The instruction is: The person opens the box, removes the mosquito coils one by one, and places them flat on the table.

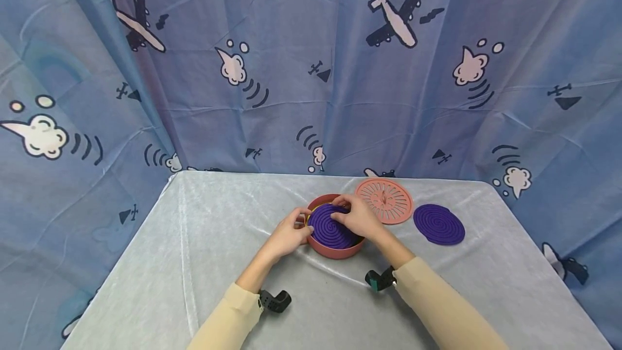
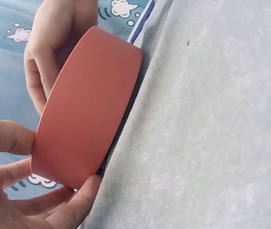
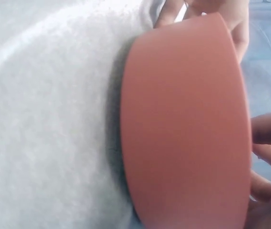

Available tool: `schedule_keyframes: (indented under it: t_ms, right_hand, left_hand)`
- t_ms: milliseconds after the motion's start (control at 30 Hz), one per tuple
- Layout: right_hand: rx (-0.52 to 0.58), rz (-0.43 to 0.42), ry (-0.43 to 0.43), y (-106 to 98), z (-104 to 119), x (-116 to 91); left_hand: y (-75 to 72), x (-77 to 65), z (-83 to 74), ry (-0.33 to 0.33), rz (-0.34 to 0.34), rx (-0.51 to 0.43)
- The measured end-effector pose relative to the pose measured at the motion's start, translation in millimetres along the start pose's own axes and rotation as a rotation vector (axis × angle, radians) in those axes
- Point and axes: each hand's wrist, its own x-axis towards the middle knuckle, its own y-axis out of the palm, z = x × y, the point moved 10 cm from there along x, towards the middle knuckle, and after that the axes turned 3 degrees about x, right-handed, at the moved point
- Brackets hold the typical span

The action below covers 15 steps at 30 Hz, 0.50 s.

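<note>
A purple spiral mosquito coil (image 1: 330, 231) lies tilted in the mouth of a round terracotta-red tin (image 1: 335, 253). My left hand (image 1: 286, 234) grips the tin's left rim, thumb and fingers around the wall. In the left wrist view the tin's side (image 2: 87, 100) stands between both hands, the left fingers reaching down to its base. With thumb and fingertips, my right hand (image 1: 360, 217) pinches the coil's upper right part. A thin yellow edge shows inside the tin's left rim. In the right wrist view the tin wall (image 3: 183, 119) hides the coil.
Behind the right hand lies a slotted coral-red lid (image 1: 398, 199) with a small piece standing at its middle. A second purple coil (image 1: 439, 224) lies flat to its right. A pale cloth covers the table (image 1: 233, 220), with a blue printed curtain (image 1: 282, 26) behind and at both sides.
</note>
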Motion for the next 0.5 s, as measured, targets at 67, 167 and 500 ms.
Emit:
schedule_keyframes:
  t_ms: [67, 167, 500]
  right_hand:
    - [0.031, 0.004, -0.007, -3.1, -0.1, 0.7]
    - [0.078, 0.016, 0.021, -7.0, -3.4, 1.4]
    - [0.242, 0.107, 0.178, -4.6, -18.0, -1.3]
  left_hand:
    - [0.0, 0.0, -1.0, 0.002, -0.001, -0.006]
    - [0.2, 0.3, -1.5, -0.001, -0.001, -0.007]
    - [0.7, -1.2, -0.9, -0.01, 0.005, -0.006]
